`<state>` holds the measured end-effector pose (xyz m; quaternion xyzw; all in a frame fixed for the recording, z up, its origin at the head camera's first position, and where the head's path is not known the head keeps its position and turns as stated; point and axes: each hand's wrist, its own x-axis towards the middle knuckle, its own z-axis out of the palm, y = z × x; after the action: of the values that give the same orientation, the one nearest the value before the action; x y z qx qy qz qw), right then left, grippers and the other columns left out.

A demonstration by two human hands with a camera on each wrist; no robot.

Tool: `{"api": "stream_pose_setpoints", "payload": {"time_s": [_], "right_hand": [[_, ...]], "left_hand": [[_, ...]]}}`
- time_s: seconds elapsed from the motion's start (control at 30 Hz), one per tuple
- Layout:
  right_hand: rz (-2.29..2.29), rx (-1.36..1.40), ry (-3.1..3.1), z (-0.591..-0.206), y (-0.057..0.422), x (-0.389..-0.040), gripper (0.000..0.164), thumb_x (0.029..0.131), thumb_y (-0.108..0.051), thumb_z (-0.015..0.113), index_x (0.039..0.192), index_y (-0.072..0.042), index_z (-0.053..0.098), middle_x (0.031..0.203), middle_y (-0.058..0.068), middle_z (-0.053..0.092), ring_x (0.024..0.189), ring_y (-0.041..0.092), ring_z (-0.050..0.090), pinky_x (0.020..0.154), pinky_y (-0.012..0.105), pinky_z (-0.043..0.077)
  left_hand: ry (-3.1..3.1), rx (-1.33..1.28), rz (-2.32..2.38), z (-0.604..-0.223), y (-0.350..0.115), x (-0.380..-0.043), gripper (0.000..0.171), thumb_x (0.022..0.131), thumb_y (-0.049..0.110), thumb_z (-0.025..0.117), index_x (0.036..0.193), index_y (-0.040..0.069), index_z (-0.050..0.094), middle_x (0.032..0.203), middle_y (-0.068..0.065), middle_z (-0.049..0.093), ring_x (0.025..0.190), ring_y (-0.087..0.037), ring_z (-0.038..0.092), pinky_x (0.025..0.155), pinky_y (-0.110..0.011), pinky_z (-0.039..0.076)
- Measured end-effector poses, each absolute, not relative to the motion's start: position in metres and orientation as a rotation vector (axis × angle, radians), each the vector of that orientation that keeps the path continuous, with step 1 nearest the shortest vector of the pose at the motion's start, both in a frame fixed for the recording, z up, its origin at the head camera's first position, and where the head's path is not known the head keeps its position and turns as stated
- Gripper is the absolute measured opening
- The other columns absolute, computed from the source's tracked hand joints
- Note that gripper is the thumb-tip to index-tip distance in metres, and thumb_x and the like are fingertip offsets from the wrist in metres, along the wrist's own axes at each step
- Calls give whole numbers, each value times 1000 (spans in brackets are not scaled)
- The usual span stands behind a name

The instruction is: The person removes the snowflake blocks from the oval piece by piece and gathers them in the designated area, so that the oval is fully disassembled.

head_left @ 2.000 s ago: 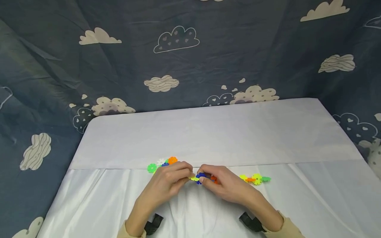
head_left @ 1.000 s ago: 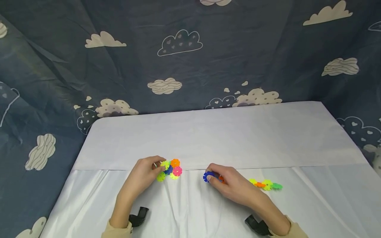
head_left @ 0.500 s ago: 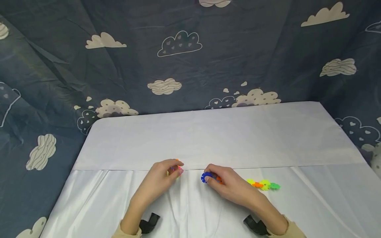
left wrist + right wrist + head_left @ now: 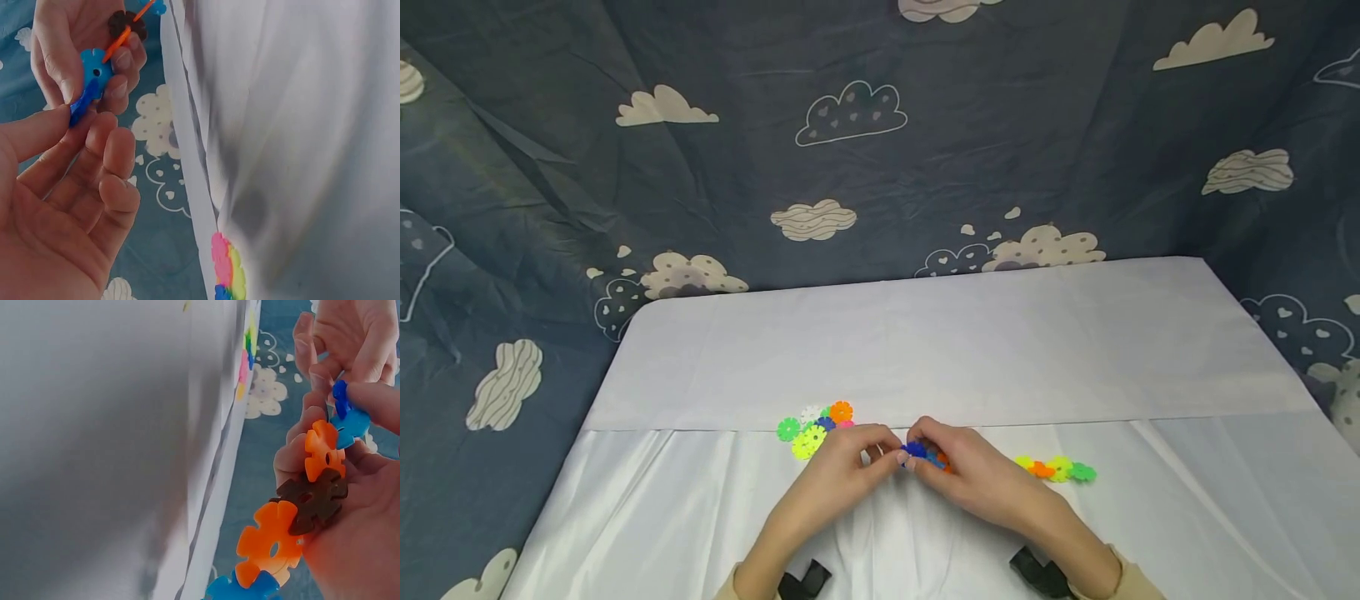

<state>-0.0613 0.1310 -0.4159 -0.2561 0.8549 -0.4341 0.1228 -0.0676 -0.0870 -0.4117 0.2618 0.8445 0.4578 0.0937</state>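
Left hand: at the lower centre of the head view, we see the left hand (image 4: 848, 471) with thumb and forefinger clamped on a dark blue flower-shaped plastic disc (image 4: 80, 109); its other fingers bend loosely.
Right hand: to its right in the frame, the right hand (image 4: 973, 471) has its fingers curled round a chain of interlocked flower-shaped plastic discs (image 4: 312, 503).
Chain: at the lower right of the right wrist view, we follow light blue, orange, brown, orange and light blue down to the bottom edge; the dark blue disc touches its upper end.
Multicoloured cluster: left of centre in the head view, we find a cluster of bright plastic discs (image 4: 808, 442).
Short row: right of centre, a row of yellow, orange and green discs (image 4: 1060, 469) lies on the white cloth-covered table (image 4: 955, 333).
Backdrop: a dark blue cloud-print curtain (image 4: 1000, 125) fills the upper frame.
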Motion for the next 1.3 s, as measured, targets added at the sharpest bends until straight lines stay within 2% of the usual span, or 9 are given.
{"api": "stream_pose_setpoints", "payload": {"time_s": [0.17, 0.3, 0.4, 0.53, 0.6, 0.7, 0.83, 1.17, 1.3], "right_hand": [[-1245, -740, 2486, -414, 130, -60, 19, 96, -40, 64, 108, -31, 52, 84, -14, 56, 75, 7, 54, 66, 26, 47], [-1230, -736, 2480, -413, 130, -61, 26, 92, -36, 69, 111, -30, 53, 95, -19, 61, 88, 5, 58, 79, 30, 50], [-1203, -742, 2534, -414, 132, -61, 29, 91, -32, 72, 114, -30, 56, 103, -23, 61, 97, 2, 59, 87, 33, 51], [-1146, -801, 2697, -415, 135, -63, 28, 89, -21, 74, 113, -29, 62, 107, -21, 63, 95, 2, 59, 85, 33, 51], [-1125, -858, 2777, -416, 137, -64, 25, 88, -16, 74, 109, -26, 65, 106, -18, 64, 93, 5, 59, 84, 34, 51], [-1102, -954, 2857, -418, 138, -66, 22, 87, -11, 74, 105, -23, 68, 105, -15, 66, 95, 7, 60, 85, 35, 51], [-1105, -1045, 2890, -420, 137, -67, 19, 87, -9, 73, 101, -22, 68, 101, -14, 65, 94, 8, 60, 85, 34, 51], [-1160, -1188, 2868, -421, 135, -67, 18, 87, -5, 70, 94, -19, 61, 95, -13, 61, 85, 4, 55, 76, 25, 49], [-1195, -1222, 2830, -421, 135, -66, 19, 88, -4, 68, 93, -20, 59, 93, -14, 58, 82, 3, 52, 72, 21, 47]], "left_hand": [[2453, 693, 1414, -414, -83, -67, 8, 94, 22, 68, 87, 24, 70, 78, 8, 67, 65, -7, 56, 56, -24, 46], [2419, 640, 1447, -416, -82, -67, 7, 92, 19, 70, 86, 22, 71, 75, 10, 65, 64, -10, 57, 54, -23, 44], [2357, 574, 1519, -418, -83, -68, 7, 91, 16, 70, 84, 18, 71, 74, 2, 67, 65, -18, 61, 55, -24, 47], [2233, 424, 1662, -419, -85, -70, 10, 92, 15, 68, 83, 11, 69, 75, -14, 68, 64, -36, 60, 53, -24, 47], [2176, 370, 1715, -418, -86, -71, 11, 93, 14, 68, 83, 8, 69, 78, -19, 68, 64, -39, 57, 51, -24, 43], [2088, 333, 1774, -418, -86, -72, 13, 93, 11, 67, 85, 1, 68, 80, -23, 67, 60, -37, 54, 49, -23, 40], [2028, 343, 1779, -419, -84, -72, 17, 94, 11, 65, 85, -4, 67, 75, -23, 65, 53, -26, 48, 46, -24, 37], [2012, 355, 1764, -420, -81, -70, 20, 95, 11, 63, 79, 0, 65, 73, -25, 65, 52, -21, 44, 46, -20, 35], [2007, 359, 1754, -418, -82, -71, 20, 94, 10, 64, 78, -3, 64, 70, -22, 64, 49, -20, 43, 45, -20, 32]]}}
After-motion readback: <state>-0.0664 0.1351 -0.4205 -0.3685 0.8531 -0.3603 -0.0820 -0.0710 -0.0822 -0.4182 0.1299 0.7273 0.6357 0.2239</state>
